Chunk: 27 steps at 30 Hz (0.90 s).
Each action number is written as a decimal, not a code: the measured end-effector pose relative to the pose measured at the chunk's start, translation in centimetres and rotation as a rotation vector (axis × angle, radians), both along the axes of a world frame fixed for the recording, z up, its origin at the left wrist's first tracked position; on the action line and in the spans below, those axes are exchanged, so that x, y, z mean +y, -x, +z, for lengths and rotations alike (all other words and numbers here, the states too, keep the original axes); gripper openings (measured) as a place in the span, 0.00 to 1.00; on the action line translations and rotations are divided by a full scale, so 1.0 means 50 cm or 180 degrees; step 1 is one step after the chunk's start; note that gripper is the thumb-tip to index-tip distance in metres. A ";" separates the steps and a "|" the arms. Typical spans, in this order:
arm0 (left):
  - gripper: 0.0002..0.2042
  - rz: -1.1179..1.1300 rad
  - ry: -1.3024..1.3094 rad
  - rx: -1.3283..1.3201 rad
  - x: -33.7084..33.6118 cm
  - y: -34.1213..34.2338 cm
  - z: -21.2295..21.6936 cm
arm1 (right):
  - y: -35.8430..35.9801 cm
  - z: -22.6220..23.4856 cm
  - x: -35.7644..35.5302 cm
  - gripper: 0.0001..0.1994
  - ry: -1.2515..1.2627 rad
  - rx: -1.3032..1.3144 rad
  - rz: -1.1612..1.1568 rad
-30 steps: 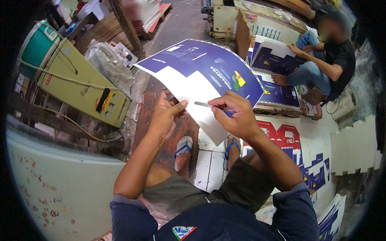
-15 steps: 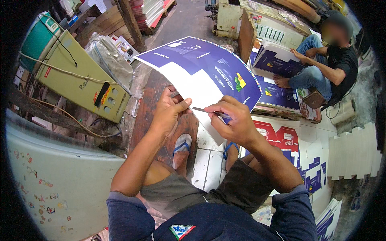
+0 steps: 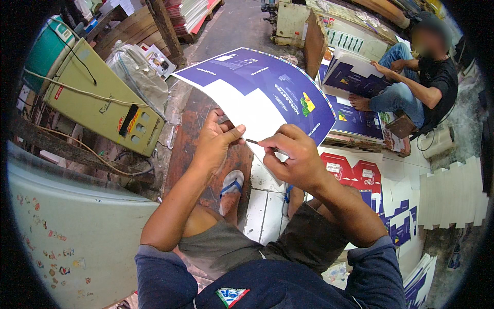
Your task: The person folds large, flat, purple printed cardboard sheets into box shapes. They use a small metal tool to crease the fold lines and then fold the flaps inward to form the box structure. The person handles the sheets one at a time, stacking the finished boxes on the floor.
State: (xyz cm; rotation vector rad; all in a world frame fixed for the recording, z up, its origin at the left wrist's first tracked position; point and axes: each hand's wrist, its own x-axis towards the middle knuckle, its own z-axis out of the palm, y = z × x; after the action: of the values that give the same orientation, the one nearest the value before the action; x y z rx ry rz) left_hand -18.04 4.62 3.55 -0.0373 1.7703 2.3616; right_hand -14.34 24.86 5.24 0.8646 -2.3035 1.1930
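A large printed cardboard sheet (image 3: 247,105), purple with white areas, bows upward in front of me. My left hand (image 3: 218,138) pinches its near edge, with the thumb on top and the fingers partly hidden underneath. From the closed fingertips of my right hand (image 3: 290,157) sticks out a thin, flat, dark blade-like strip (image 3: 252,141). Its tip is at the sheet's near edge, close to my left thumb. Whether the strip touches the sheet I cannot tell, and its rear part is hidden in my right hand.
Red and white printed sheets (image 3: 350,172) lie at my right, beside purple cut pieces (image 3: 401,226) and a white stack (image 3: 453,195). A co-worker (image 3: 432,82) sits far right, handling similar sheets. On the left stand a tilted olive metal cabinet (image 3: 103,98) and a pale stickered panel (image 3: 77,221).
My right fingers have moved forward along the strip, so less of it shows, and the hand has turned slightly. My left hand keeps its hold; the sheet has barely shifted.
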 end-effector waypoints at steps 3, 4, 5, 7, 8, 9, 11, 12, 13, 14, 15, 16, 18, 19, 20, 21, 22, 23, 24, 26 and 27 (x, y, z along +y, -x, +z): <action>0.25 0.0001 0.0024 0.0015 0.002 0.000 -0.004 | 0.000 -0.001 0.002 0.10 -0.0031 0.0042 -0.0022; 0.25 0.0007 0.0027 0.0022 0.003 0.000 -0.005 | -0.001 0.001 0.003 0.10 -0.0061 -0.0001 -0.0016; 0.25 0.0002 0.0028 0.0028 0.004 0.000 -0.006 | -0.003 0.002 0.005 0.10 -0.0091 -0.0043 -0.0014; 0.25 -0.0006 0.0028 0.0039 0.006 0.001 -0.007 | -0.005 0.002 0.008 0.11 -0.0110 -0.0038 -0.0011; 0.26 -0.0009 0.0034 0.0037 0.007 0.001 -0.006 | -0.004 0.001 0.010 0.10 -0.0098 0.0013 -0.0009; 0.26 -0.0012 0.0039 0.0034 0.008 0.001 -0.005 | -0.004 0.000 0.011 0.10 -0.0086 0.0064 -0.0007; 0.26 0.0014 0.0048 0.0011 0.009 0.000 -0.002 | -0.007 -0.006 0.015 0.11 -0.0117 0.0045 0.0035; 0.26 0.0042 0.0052 -0.0009 0.010 -0.001 -0.001 | -0.008 -0.008 0.018 0.11 -0.0134 0.0035 0.0057; 0.26 0.0071 0.0055 -0.0029 0.011 -0.001 0.001 | -0.010 -0.008 0.019 0.11 -0.0182 0.0059 0.0065; 0.26 0.0089 0.0076 -0.0034 0.012 -0.002 0.004 | -0.011 -0.008 0.021 0.11 -0.0232 0.0082 0.0075; 0.26 0.0107 0.0096 -0.0038 0.013 -0.003 0.006 | -0.011 -0.008 0.023 0.11 -0.0282 0.0106 0.0086; 0.26 0.0127 0.0115 -0.0041 0.014 -0.003 0.008 | -0.014 -0.010 0.025 0.11 -0.0317 0.0083 0.0123; 0.26 0.0146 0.0156 0.0007 0.007 -0.002 0.002 | -0.020 -0.015 0.029 0.12 -0.0381 0.0041 0.0229; 0.26 0.0159 0.0176 0.0031 0.003 -0.001 -0.001 | -0.023 -0.015 0.030 0.12 -0.0443 0.0028 0.0278; 0.25 0.0192 0.0163 0.0019 0.001 0.001 -0.003 | -0.026 -0.014 0.035 0.11 -0.0510 0.0014 0.0326; 0.25 0.0227 0.0150 0.0006 -0.002 0.003 -0.005 | -0.029 -0.014 0.039 0.11 -0.0577 0.0000 0.0376; 0.24 0.0264 0.0136 -0.0005 -0.005 0.006 -0.007 | -0.032 -0.019 0.044 0.12 -0.0653 -0.0046 0.0409; 0.24 0.0305 0.0105 -0.0023 -0.013 0.011 -0.008 | -0.034 -0.023 0.046 0.12 -0.0734 -0.0094 0.0430; 0.24 0.0347 0.0074 -0.0039 -0.021 0.017 -0.008 | -0.035 -0.027 0.048 0.13 -0.0816 -0.0141 0.0452; 0.24 0.0441 -0.0014 -0.0029 -0.034 0.021 -0.009 | -0.036 -0.032 0.056 0.10 -0.0972 -0.0134 0.0566; 0.24 0.0493 -0.0072 -0.0003 -0.039 0.022 -0.009 | -0.036 -0.035 0.060 0.09 -0.0996 -0.0110 0.0640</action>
State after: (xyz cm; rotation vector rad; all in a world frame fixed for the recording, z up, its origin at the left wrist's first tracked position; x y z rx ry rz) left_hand -19.13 2.67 3.09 -0.1786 1.8007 2.4863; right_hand -12.53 27.88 3.50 1.2189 -2.5209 0.9406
